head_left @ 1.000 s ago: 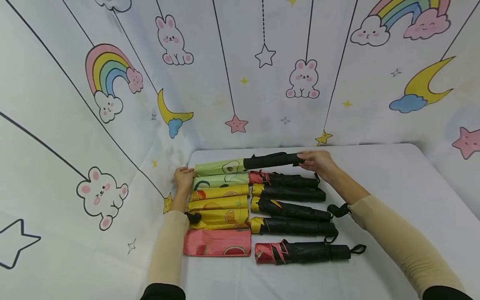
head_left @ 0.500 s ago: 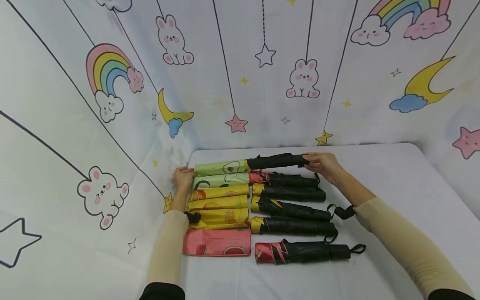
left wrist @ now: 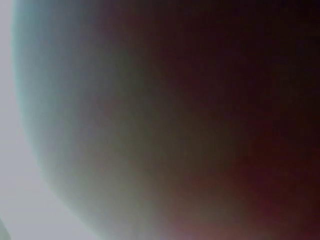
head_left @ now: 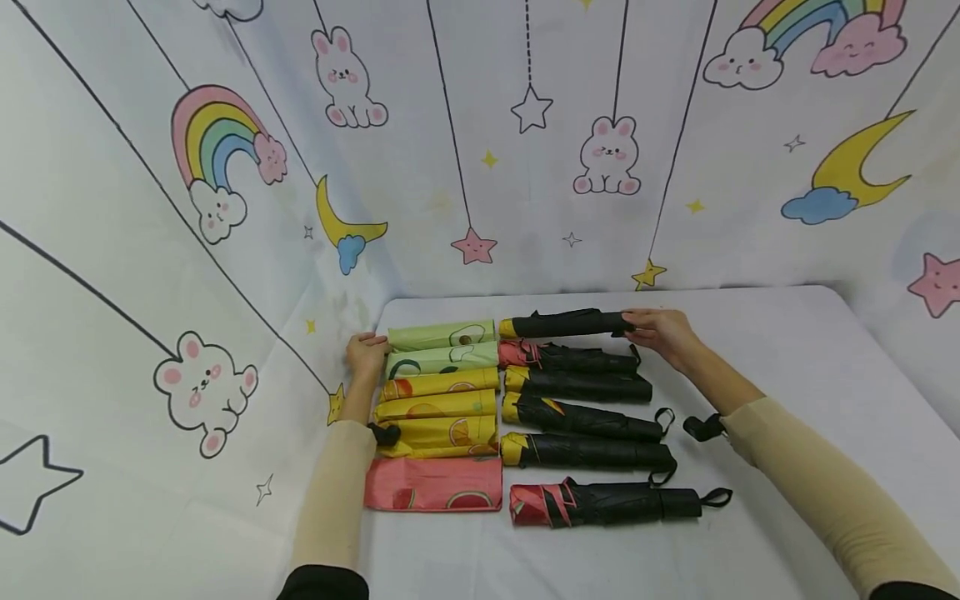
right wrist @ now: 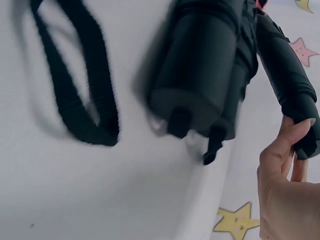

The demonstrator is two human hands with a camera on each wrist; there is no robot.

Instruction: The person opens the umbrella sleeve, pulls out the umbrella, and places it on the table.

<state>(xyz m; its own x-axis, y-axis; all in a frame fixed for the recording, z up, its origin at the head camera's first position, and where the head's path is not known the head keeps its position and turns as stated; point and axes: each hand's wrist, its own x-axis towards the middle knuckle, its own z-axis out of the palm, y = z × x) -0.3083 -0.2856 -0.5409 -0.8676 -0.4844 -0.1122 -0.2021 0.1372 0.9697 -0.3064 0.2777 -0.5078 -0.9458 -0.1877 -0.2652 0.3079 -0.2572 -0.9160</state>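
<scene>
My right hand [head_left: 666, 333] grips the handle end of a black folding umbrella [head_left: 570, 323] with a yellow tip, at the back of the row. In the right wrist view, thumb and fingers close round that black umbrella's handle [right wrist: 295, 100]. At the left, my left hand [head_left: 367, 353] pinches the end of a light green avocado-print umbrella sleeve [head_left: 431, 336]. A narrow gap parts the sleeve from the yellow tip. The left wrist view is a dark blur.
A second green sleeve [head_left: 438, 360], several yellow fruit-print sleeves [head_left: 435, 407] and a red watermelon sleeve [head_left: 435, 485] lie in a column. Folded black umbrellas [head_left: 600, 452] lie beside them, one red-tipped umbrella [head_left: 600, 506] at the front. A printed cloth wall [head_left: 420, 167] borders the white table [head_left: 750, 350].
My right hand has drawn the black umbrella rightward, out of the green sleeve's end, so its yellow tip now shows. My left hand has stayed on the sleeve.
</scene>
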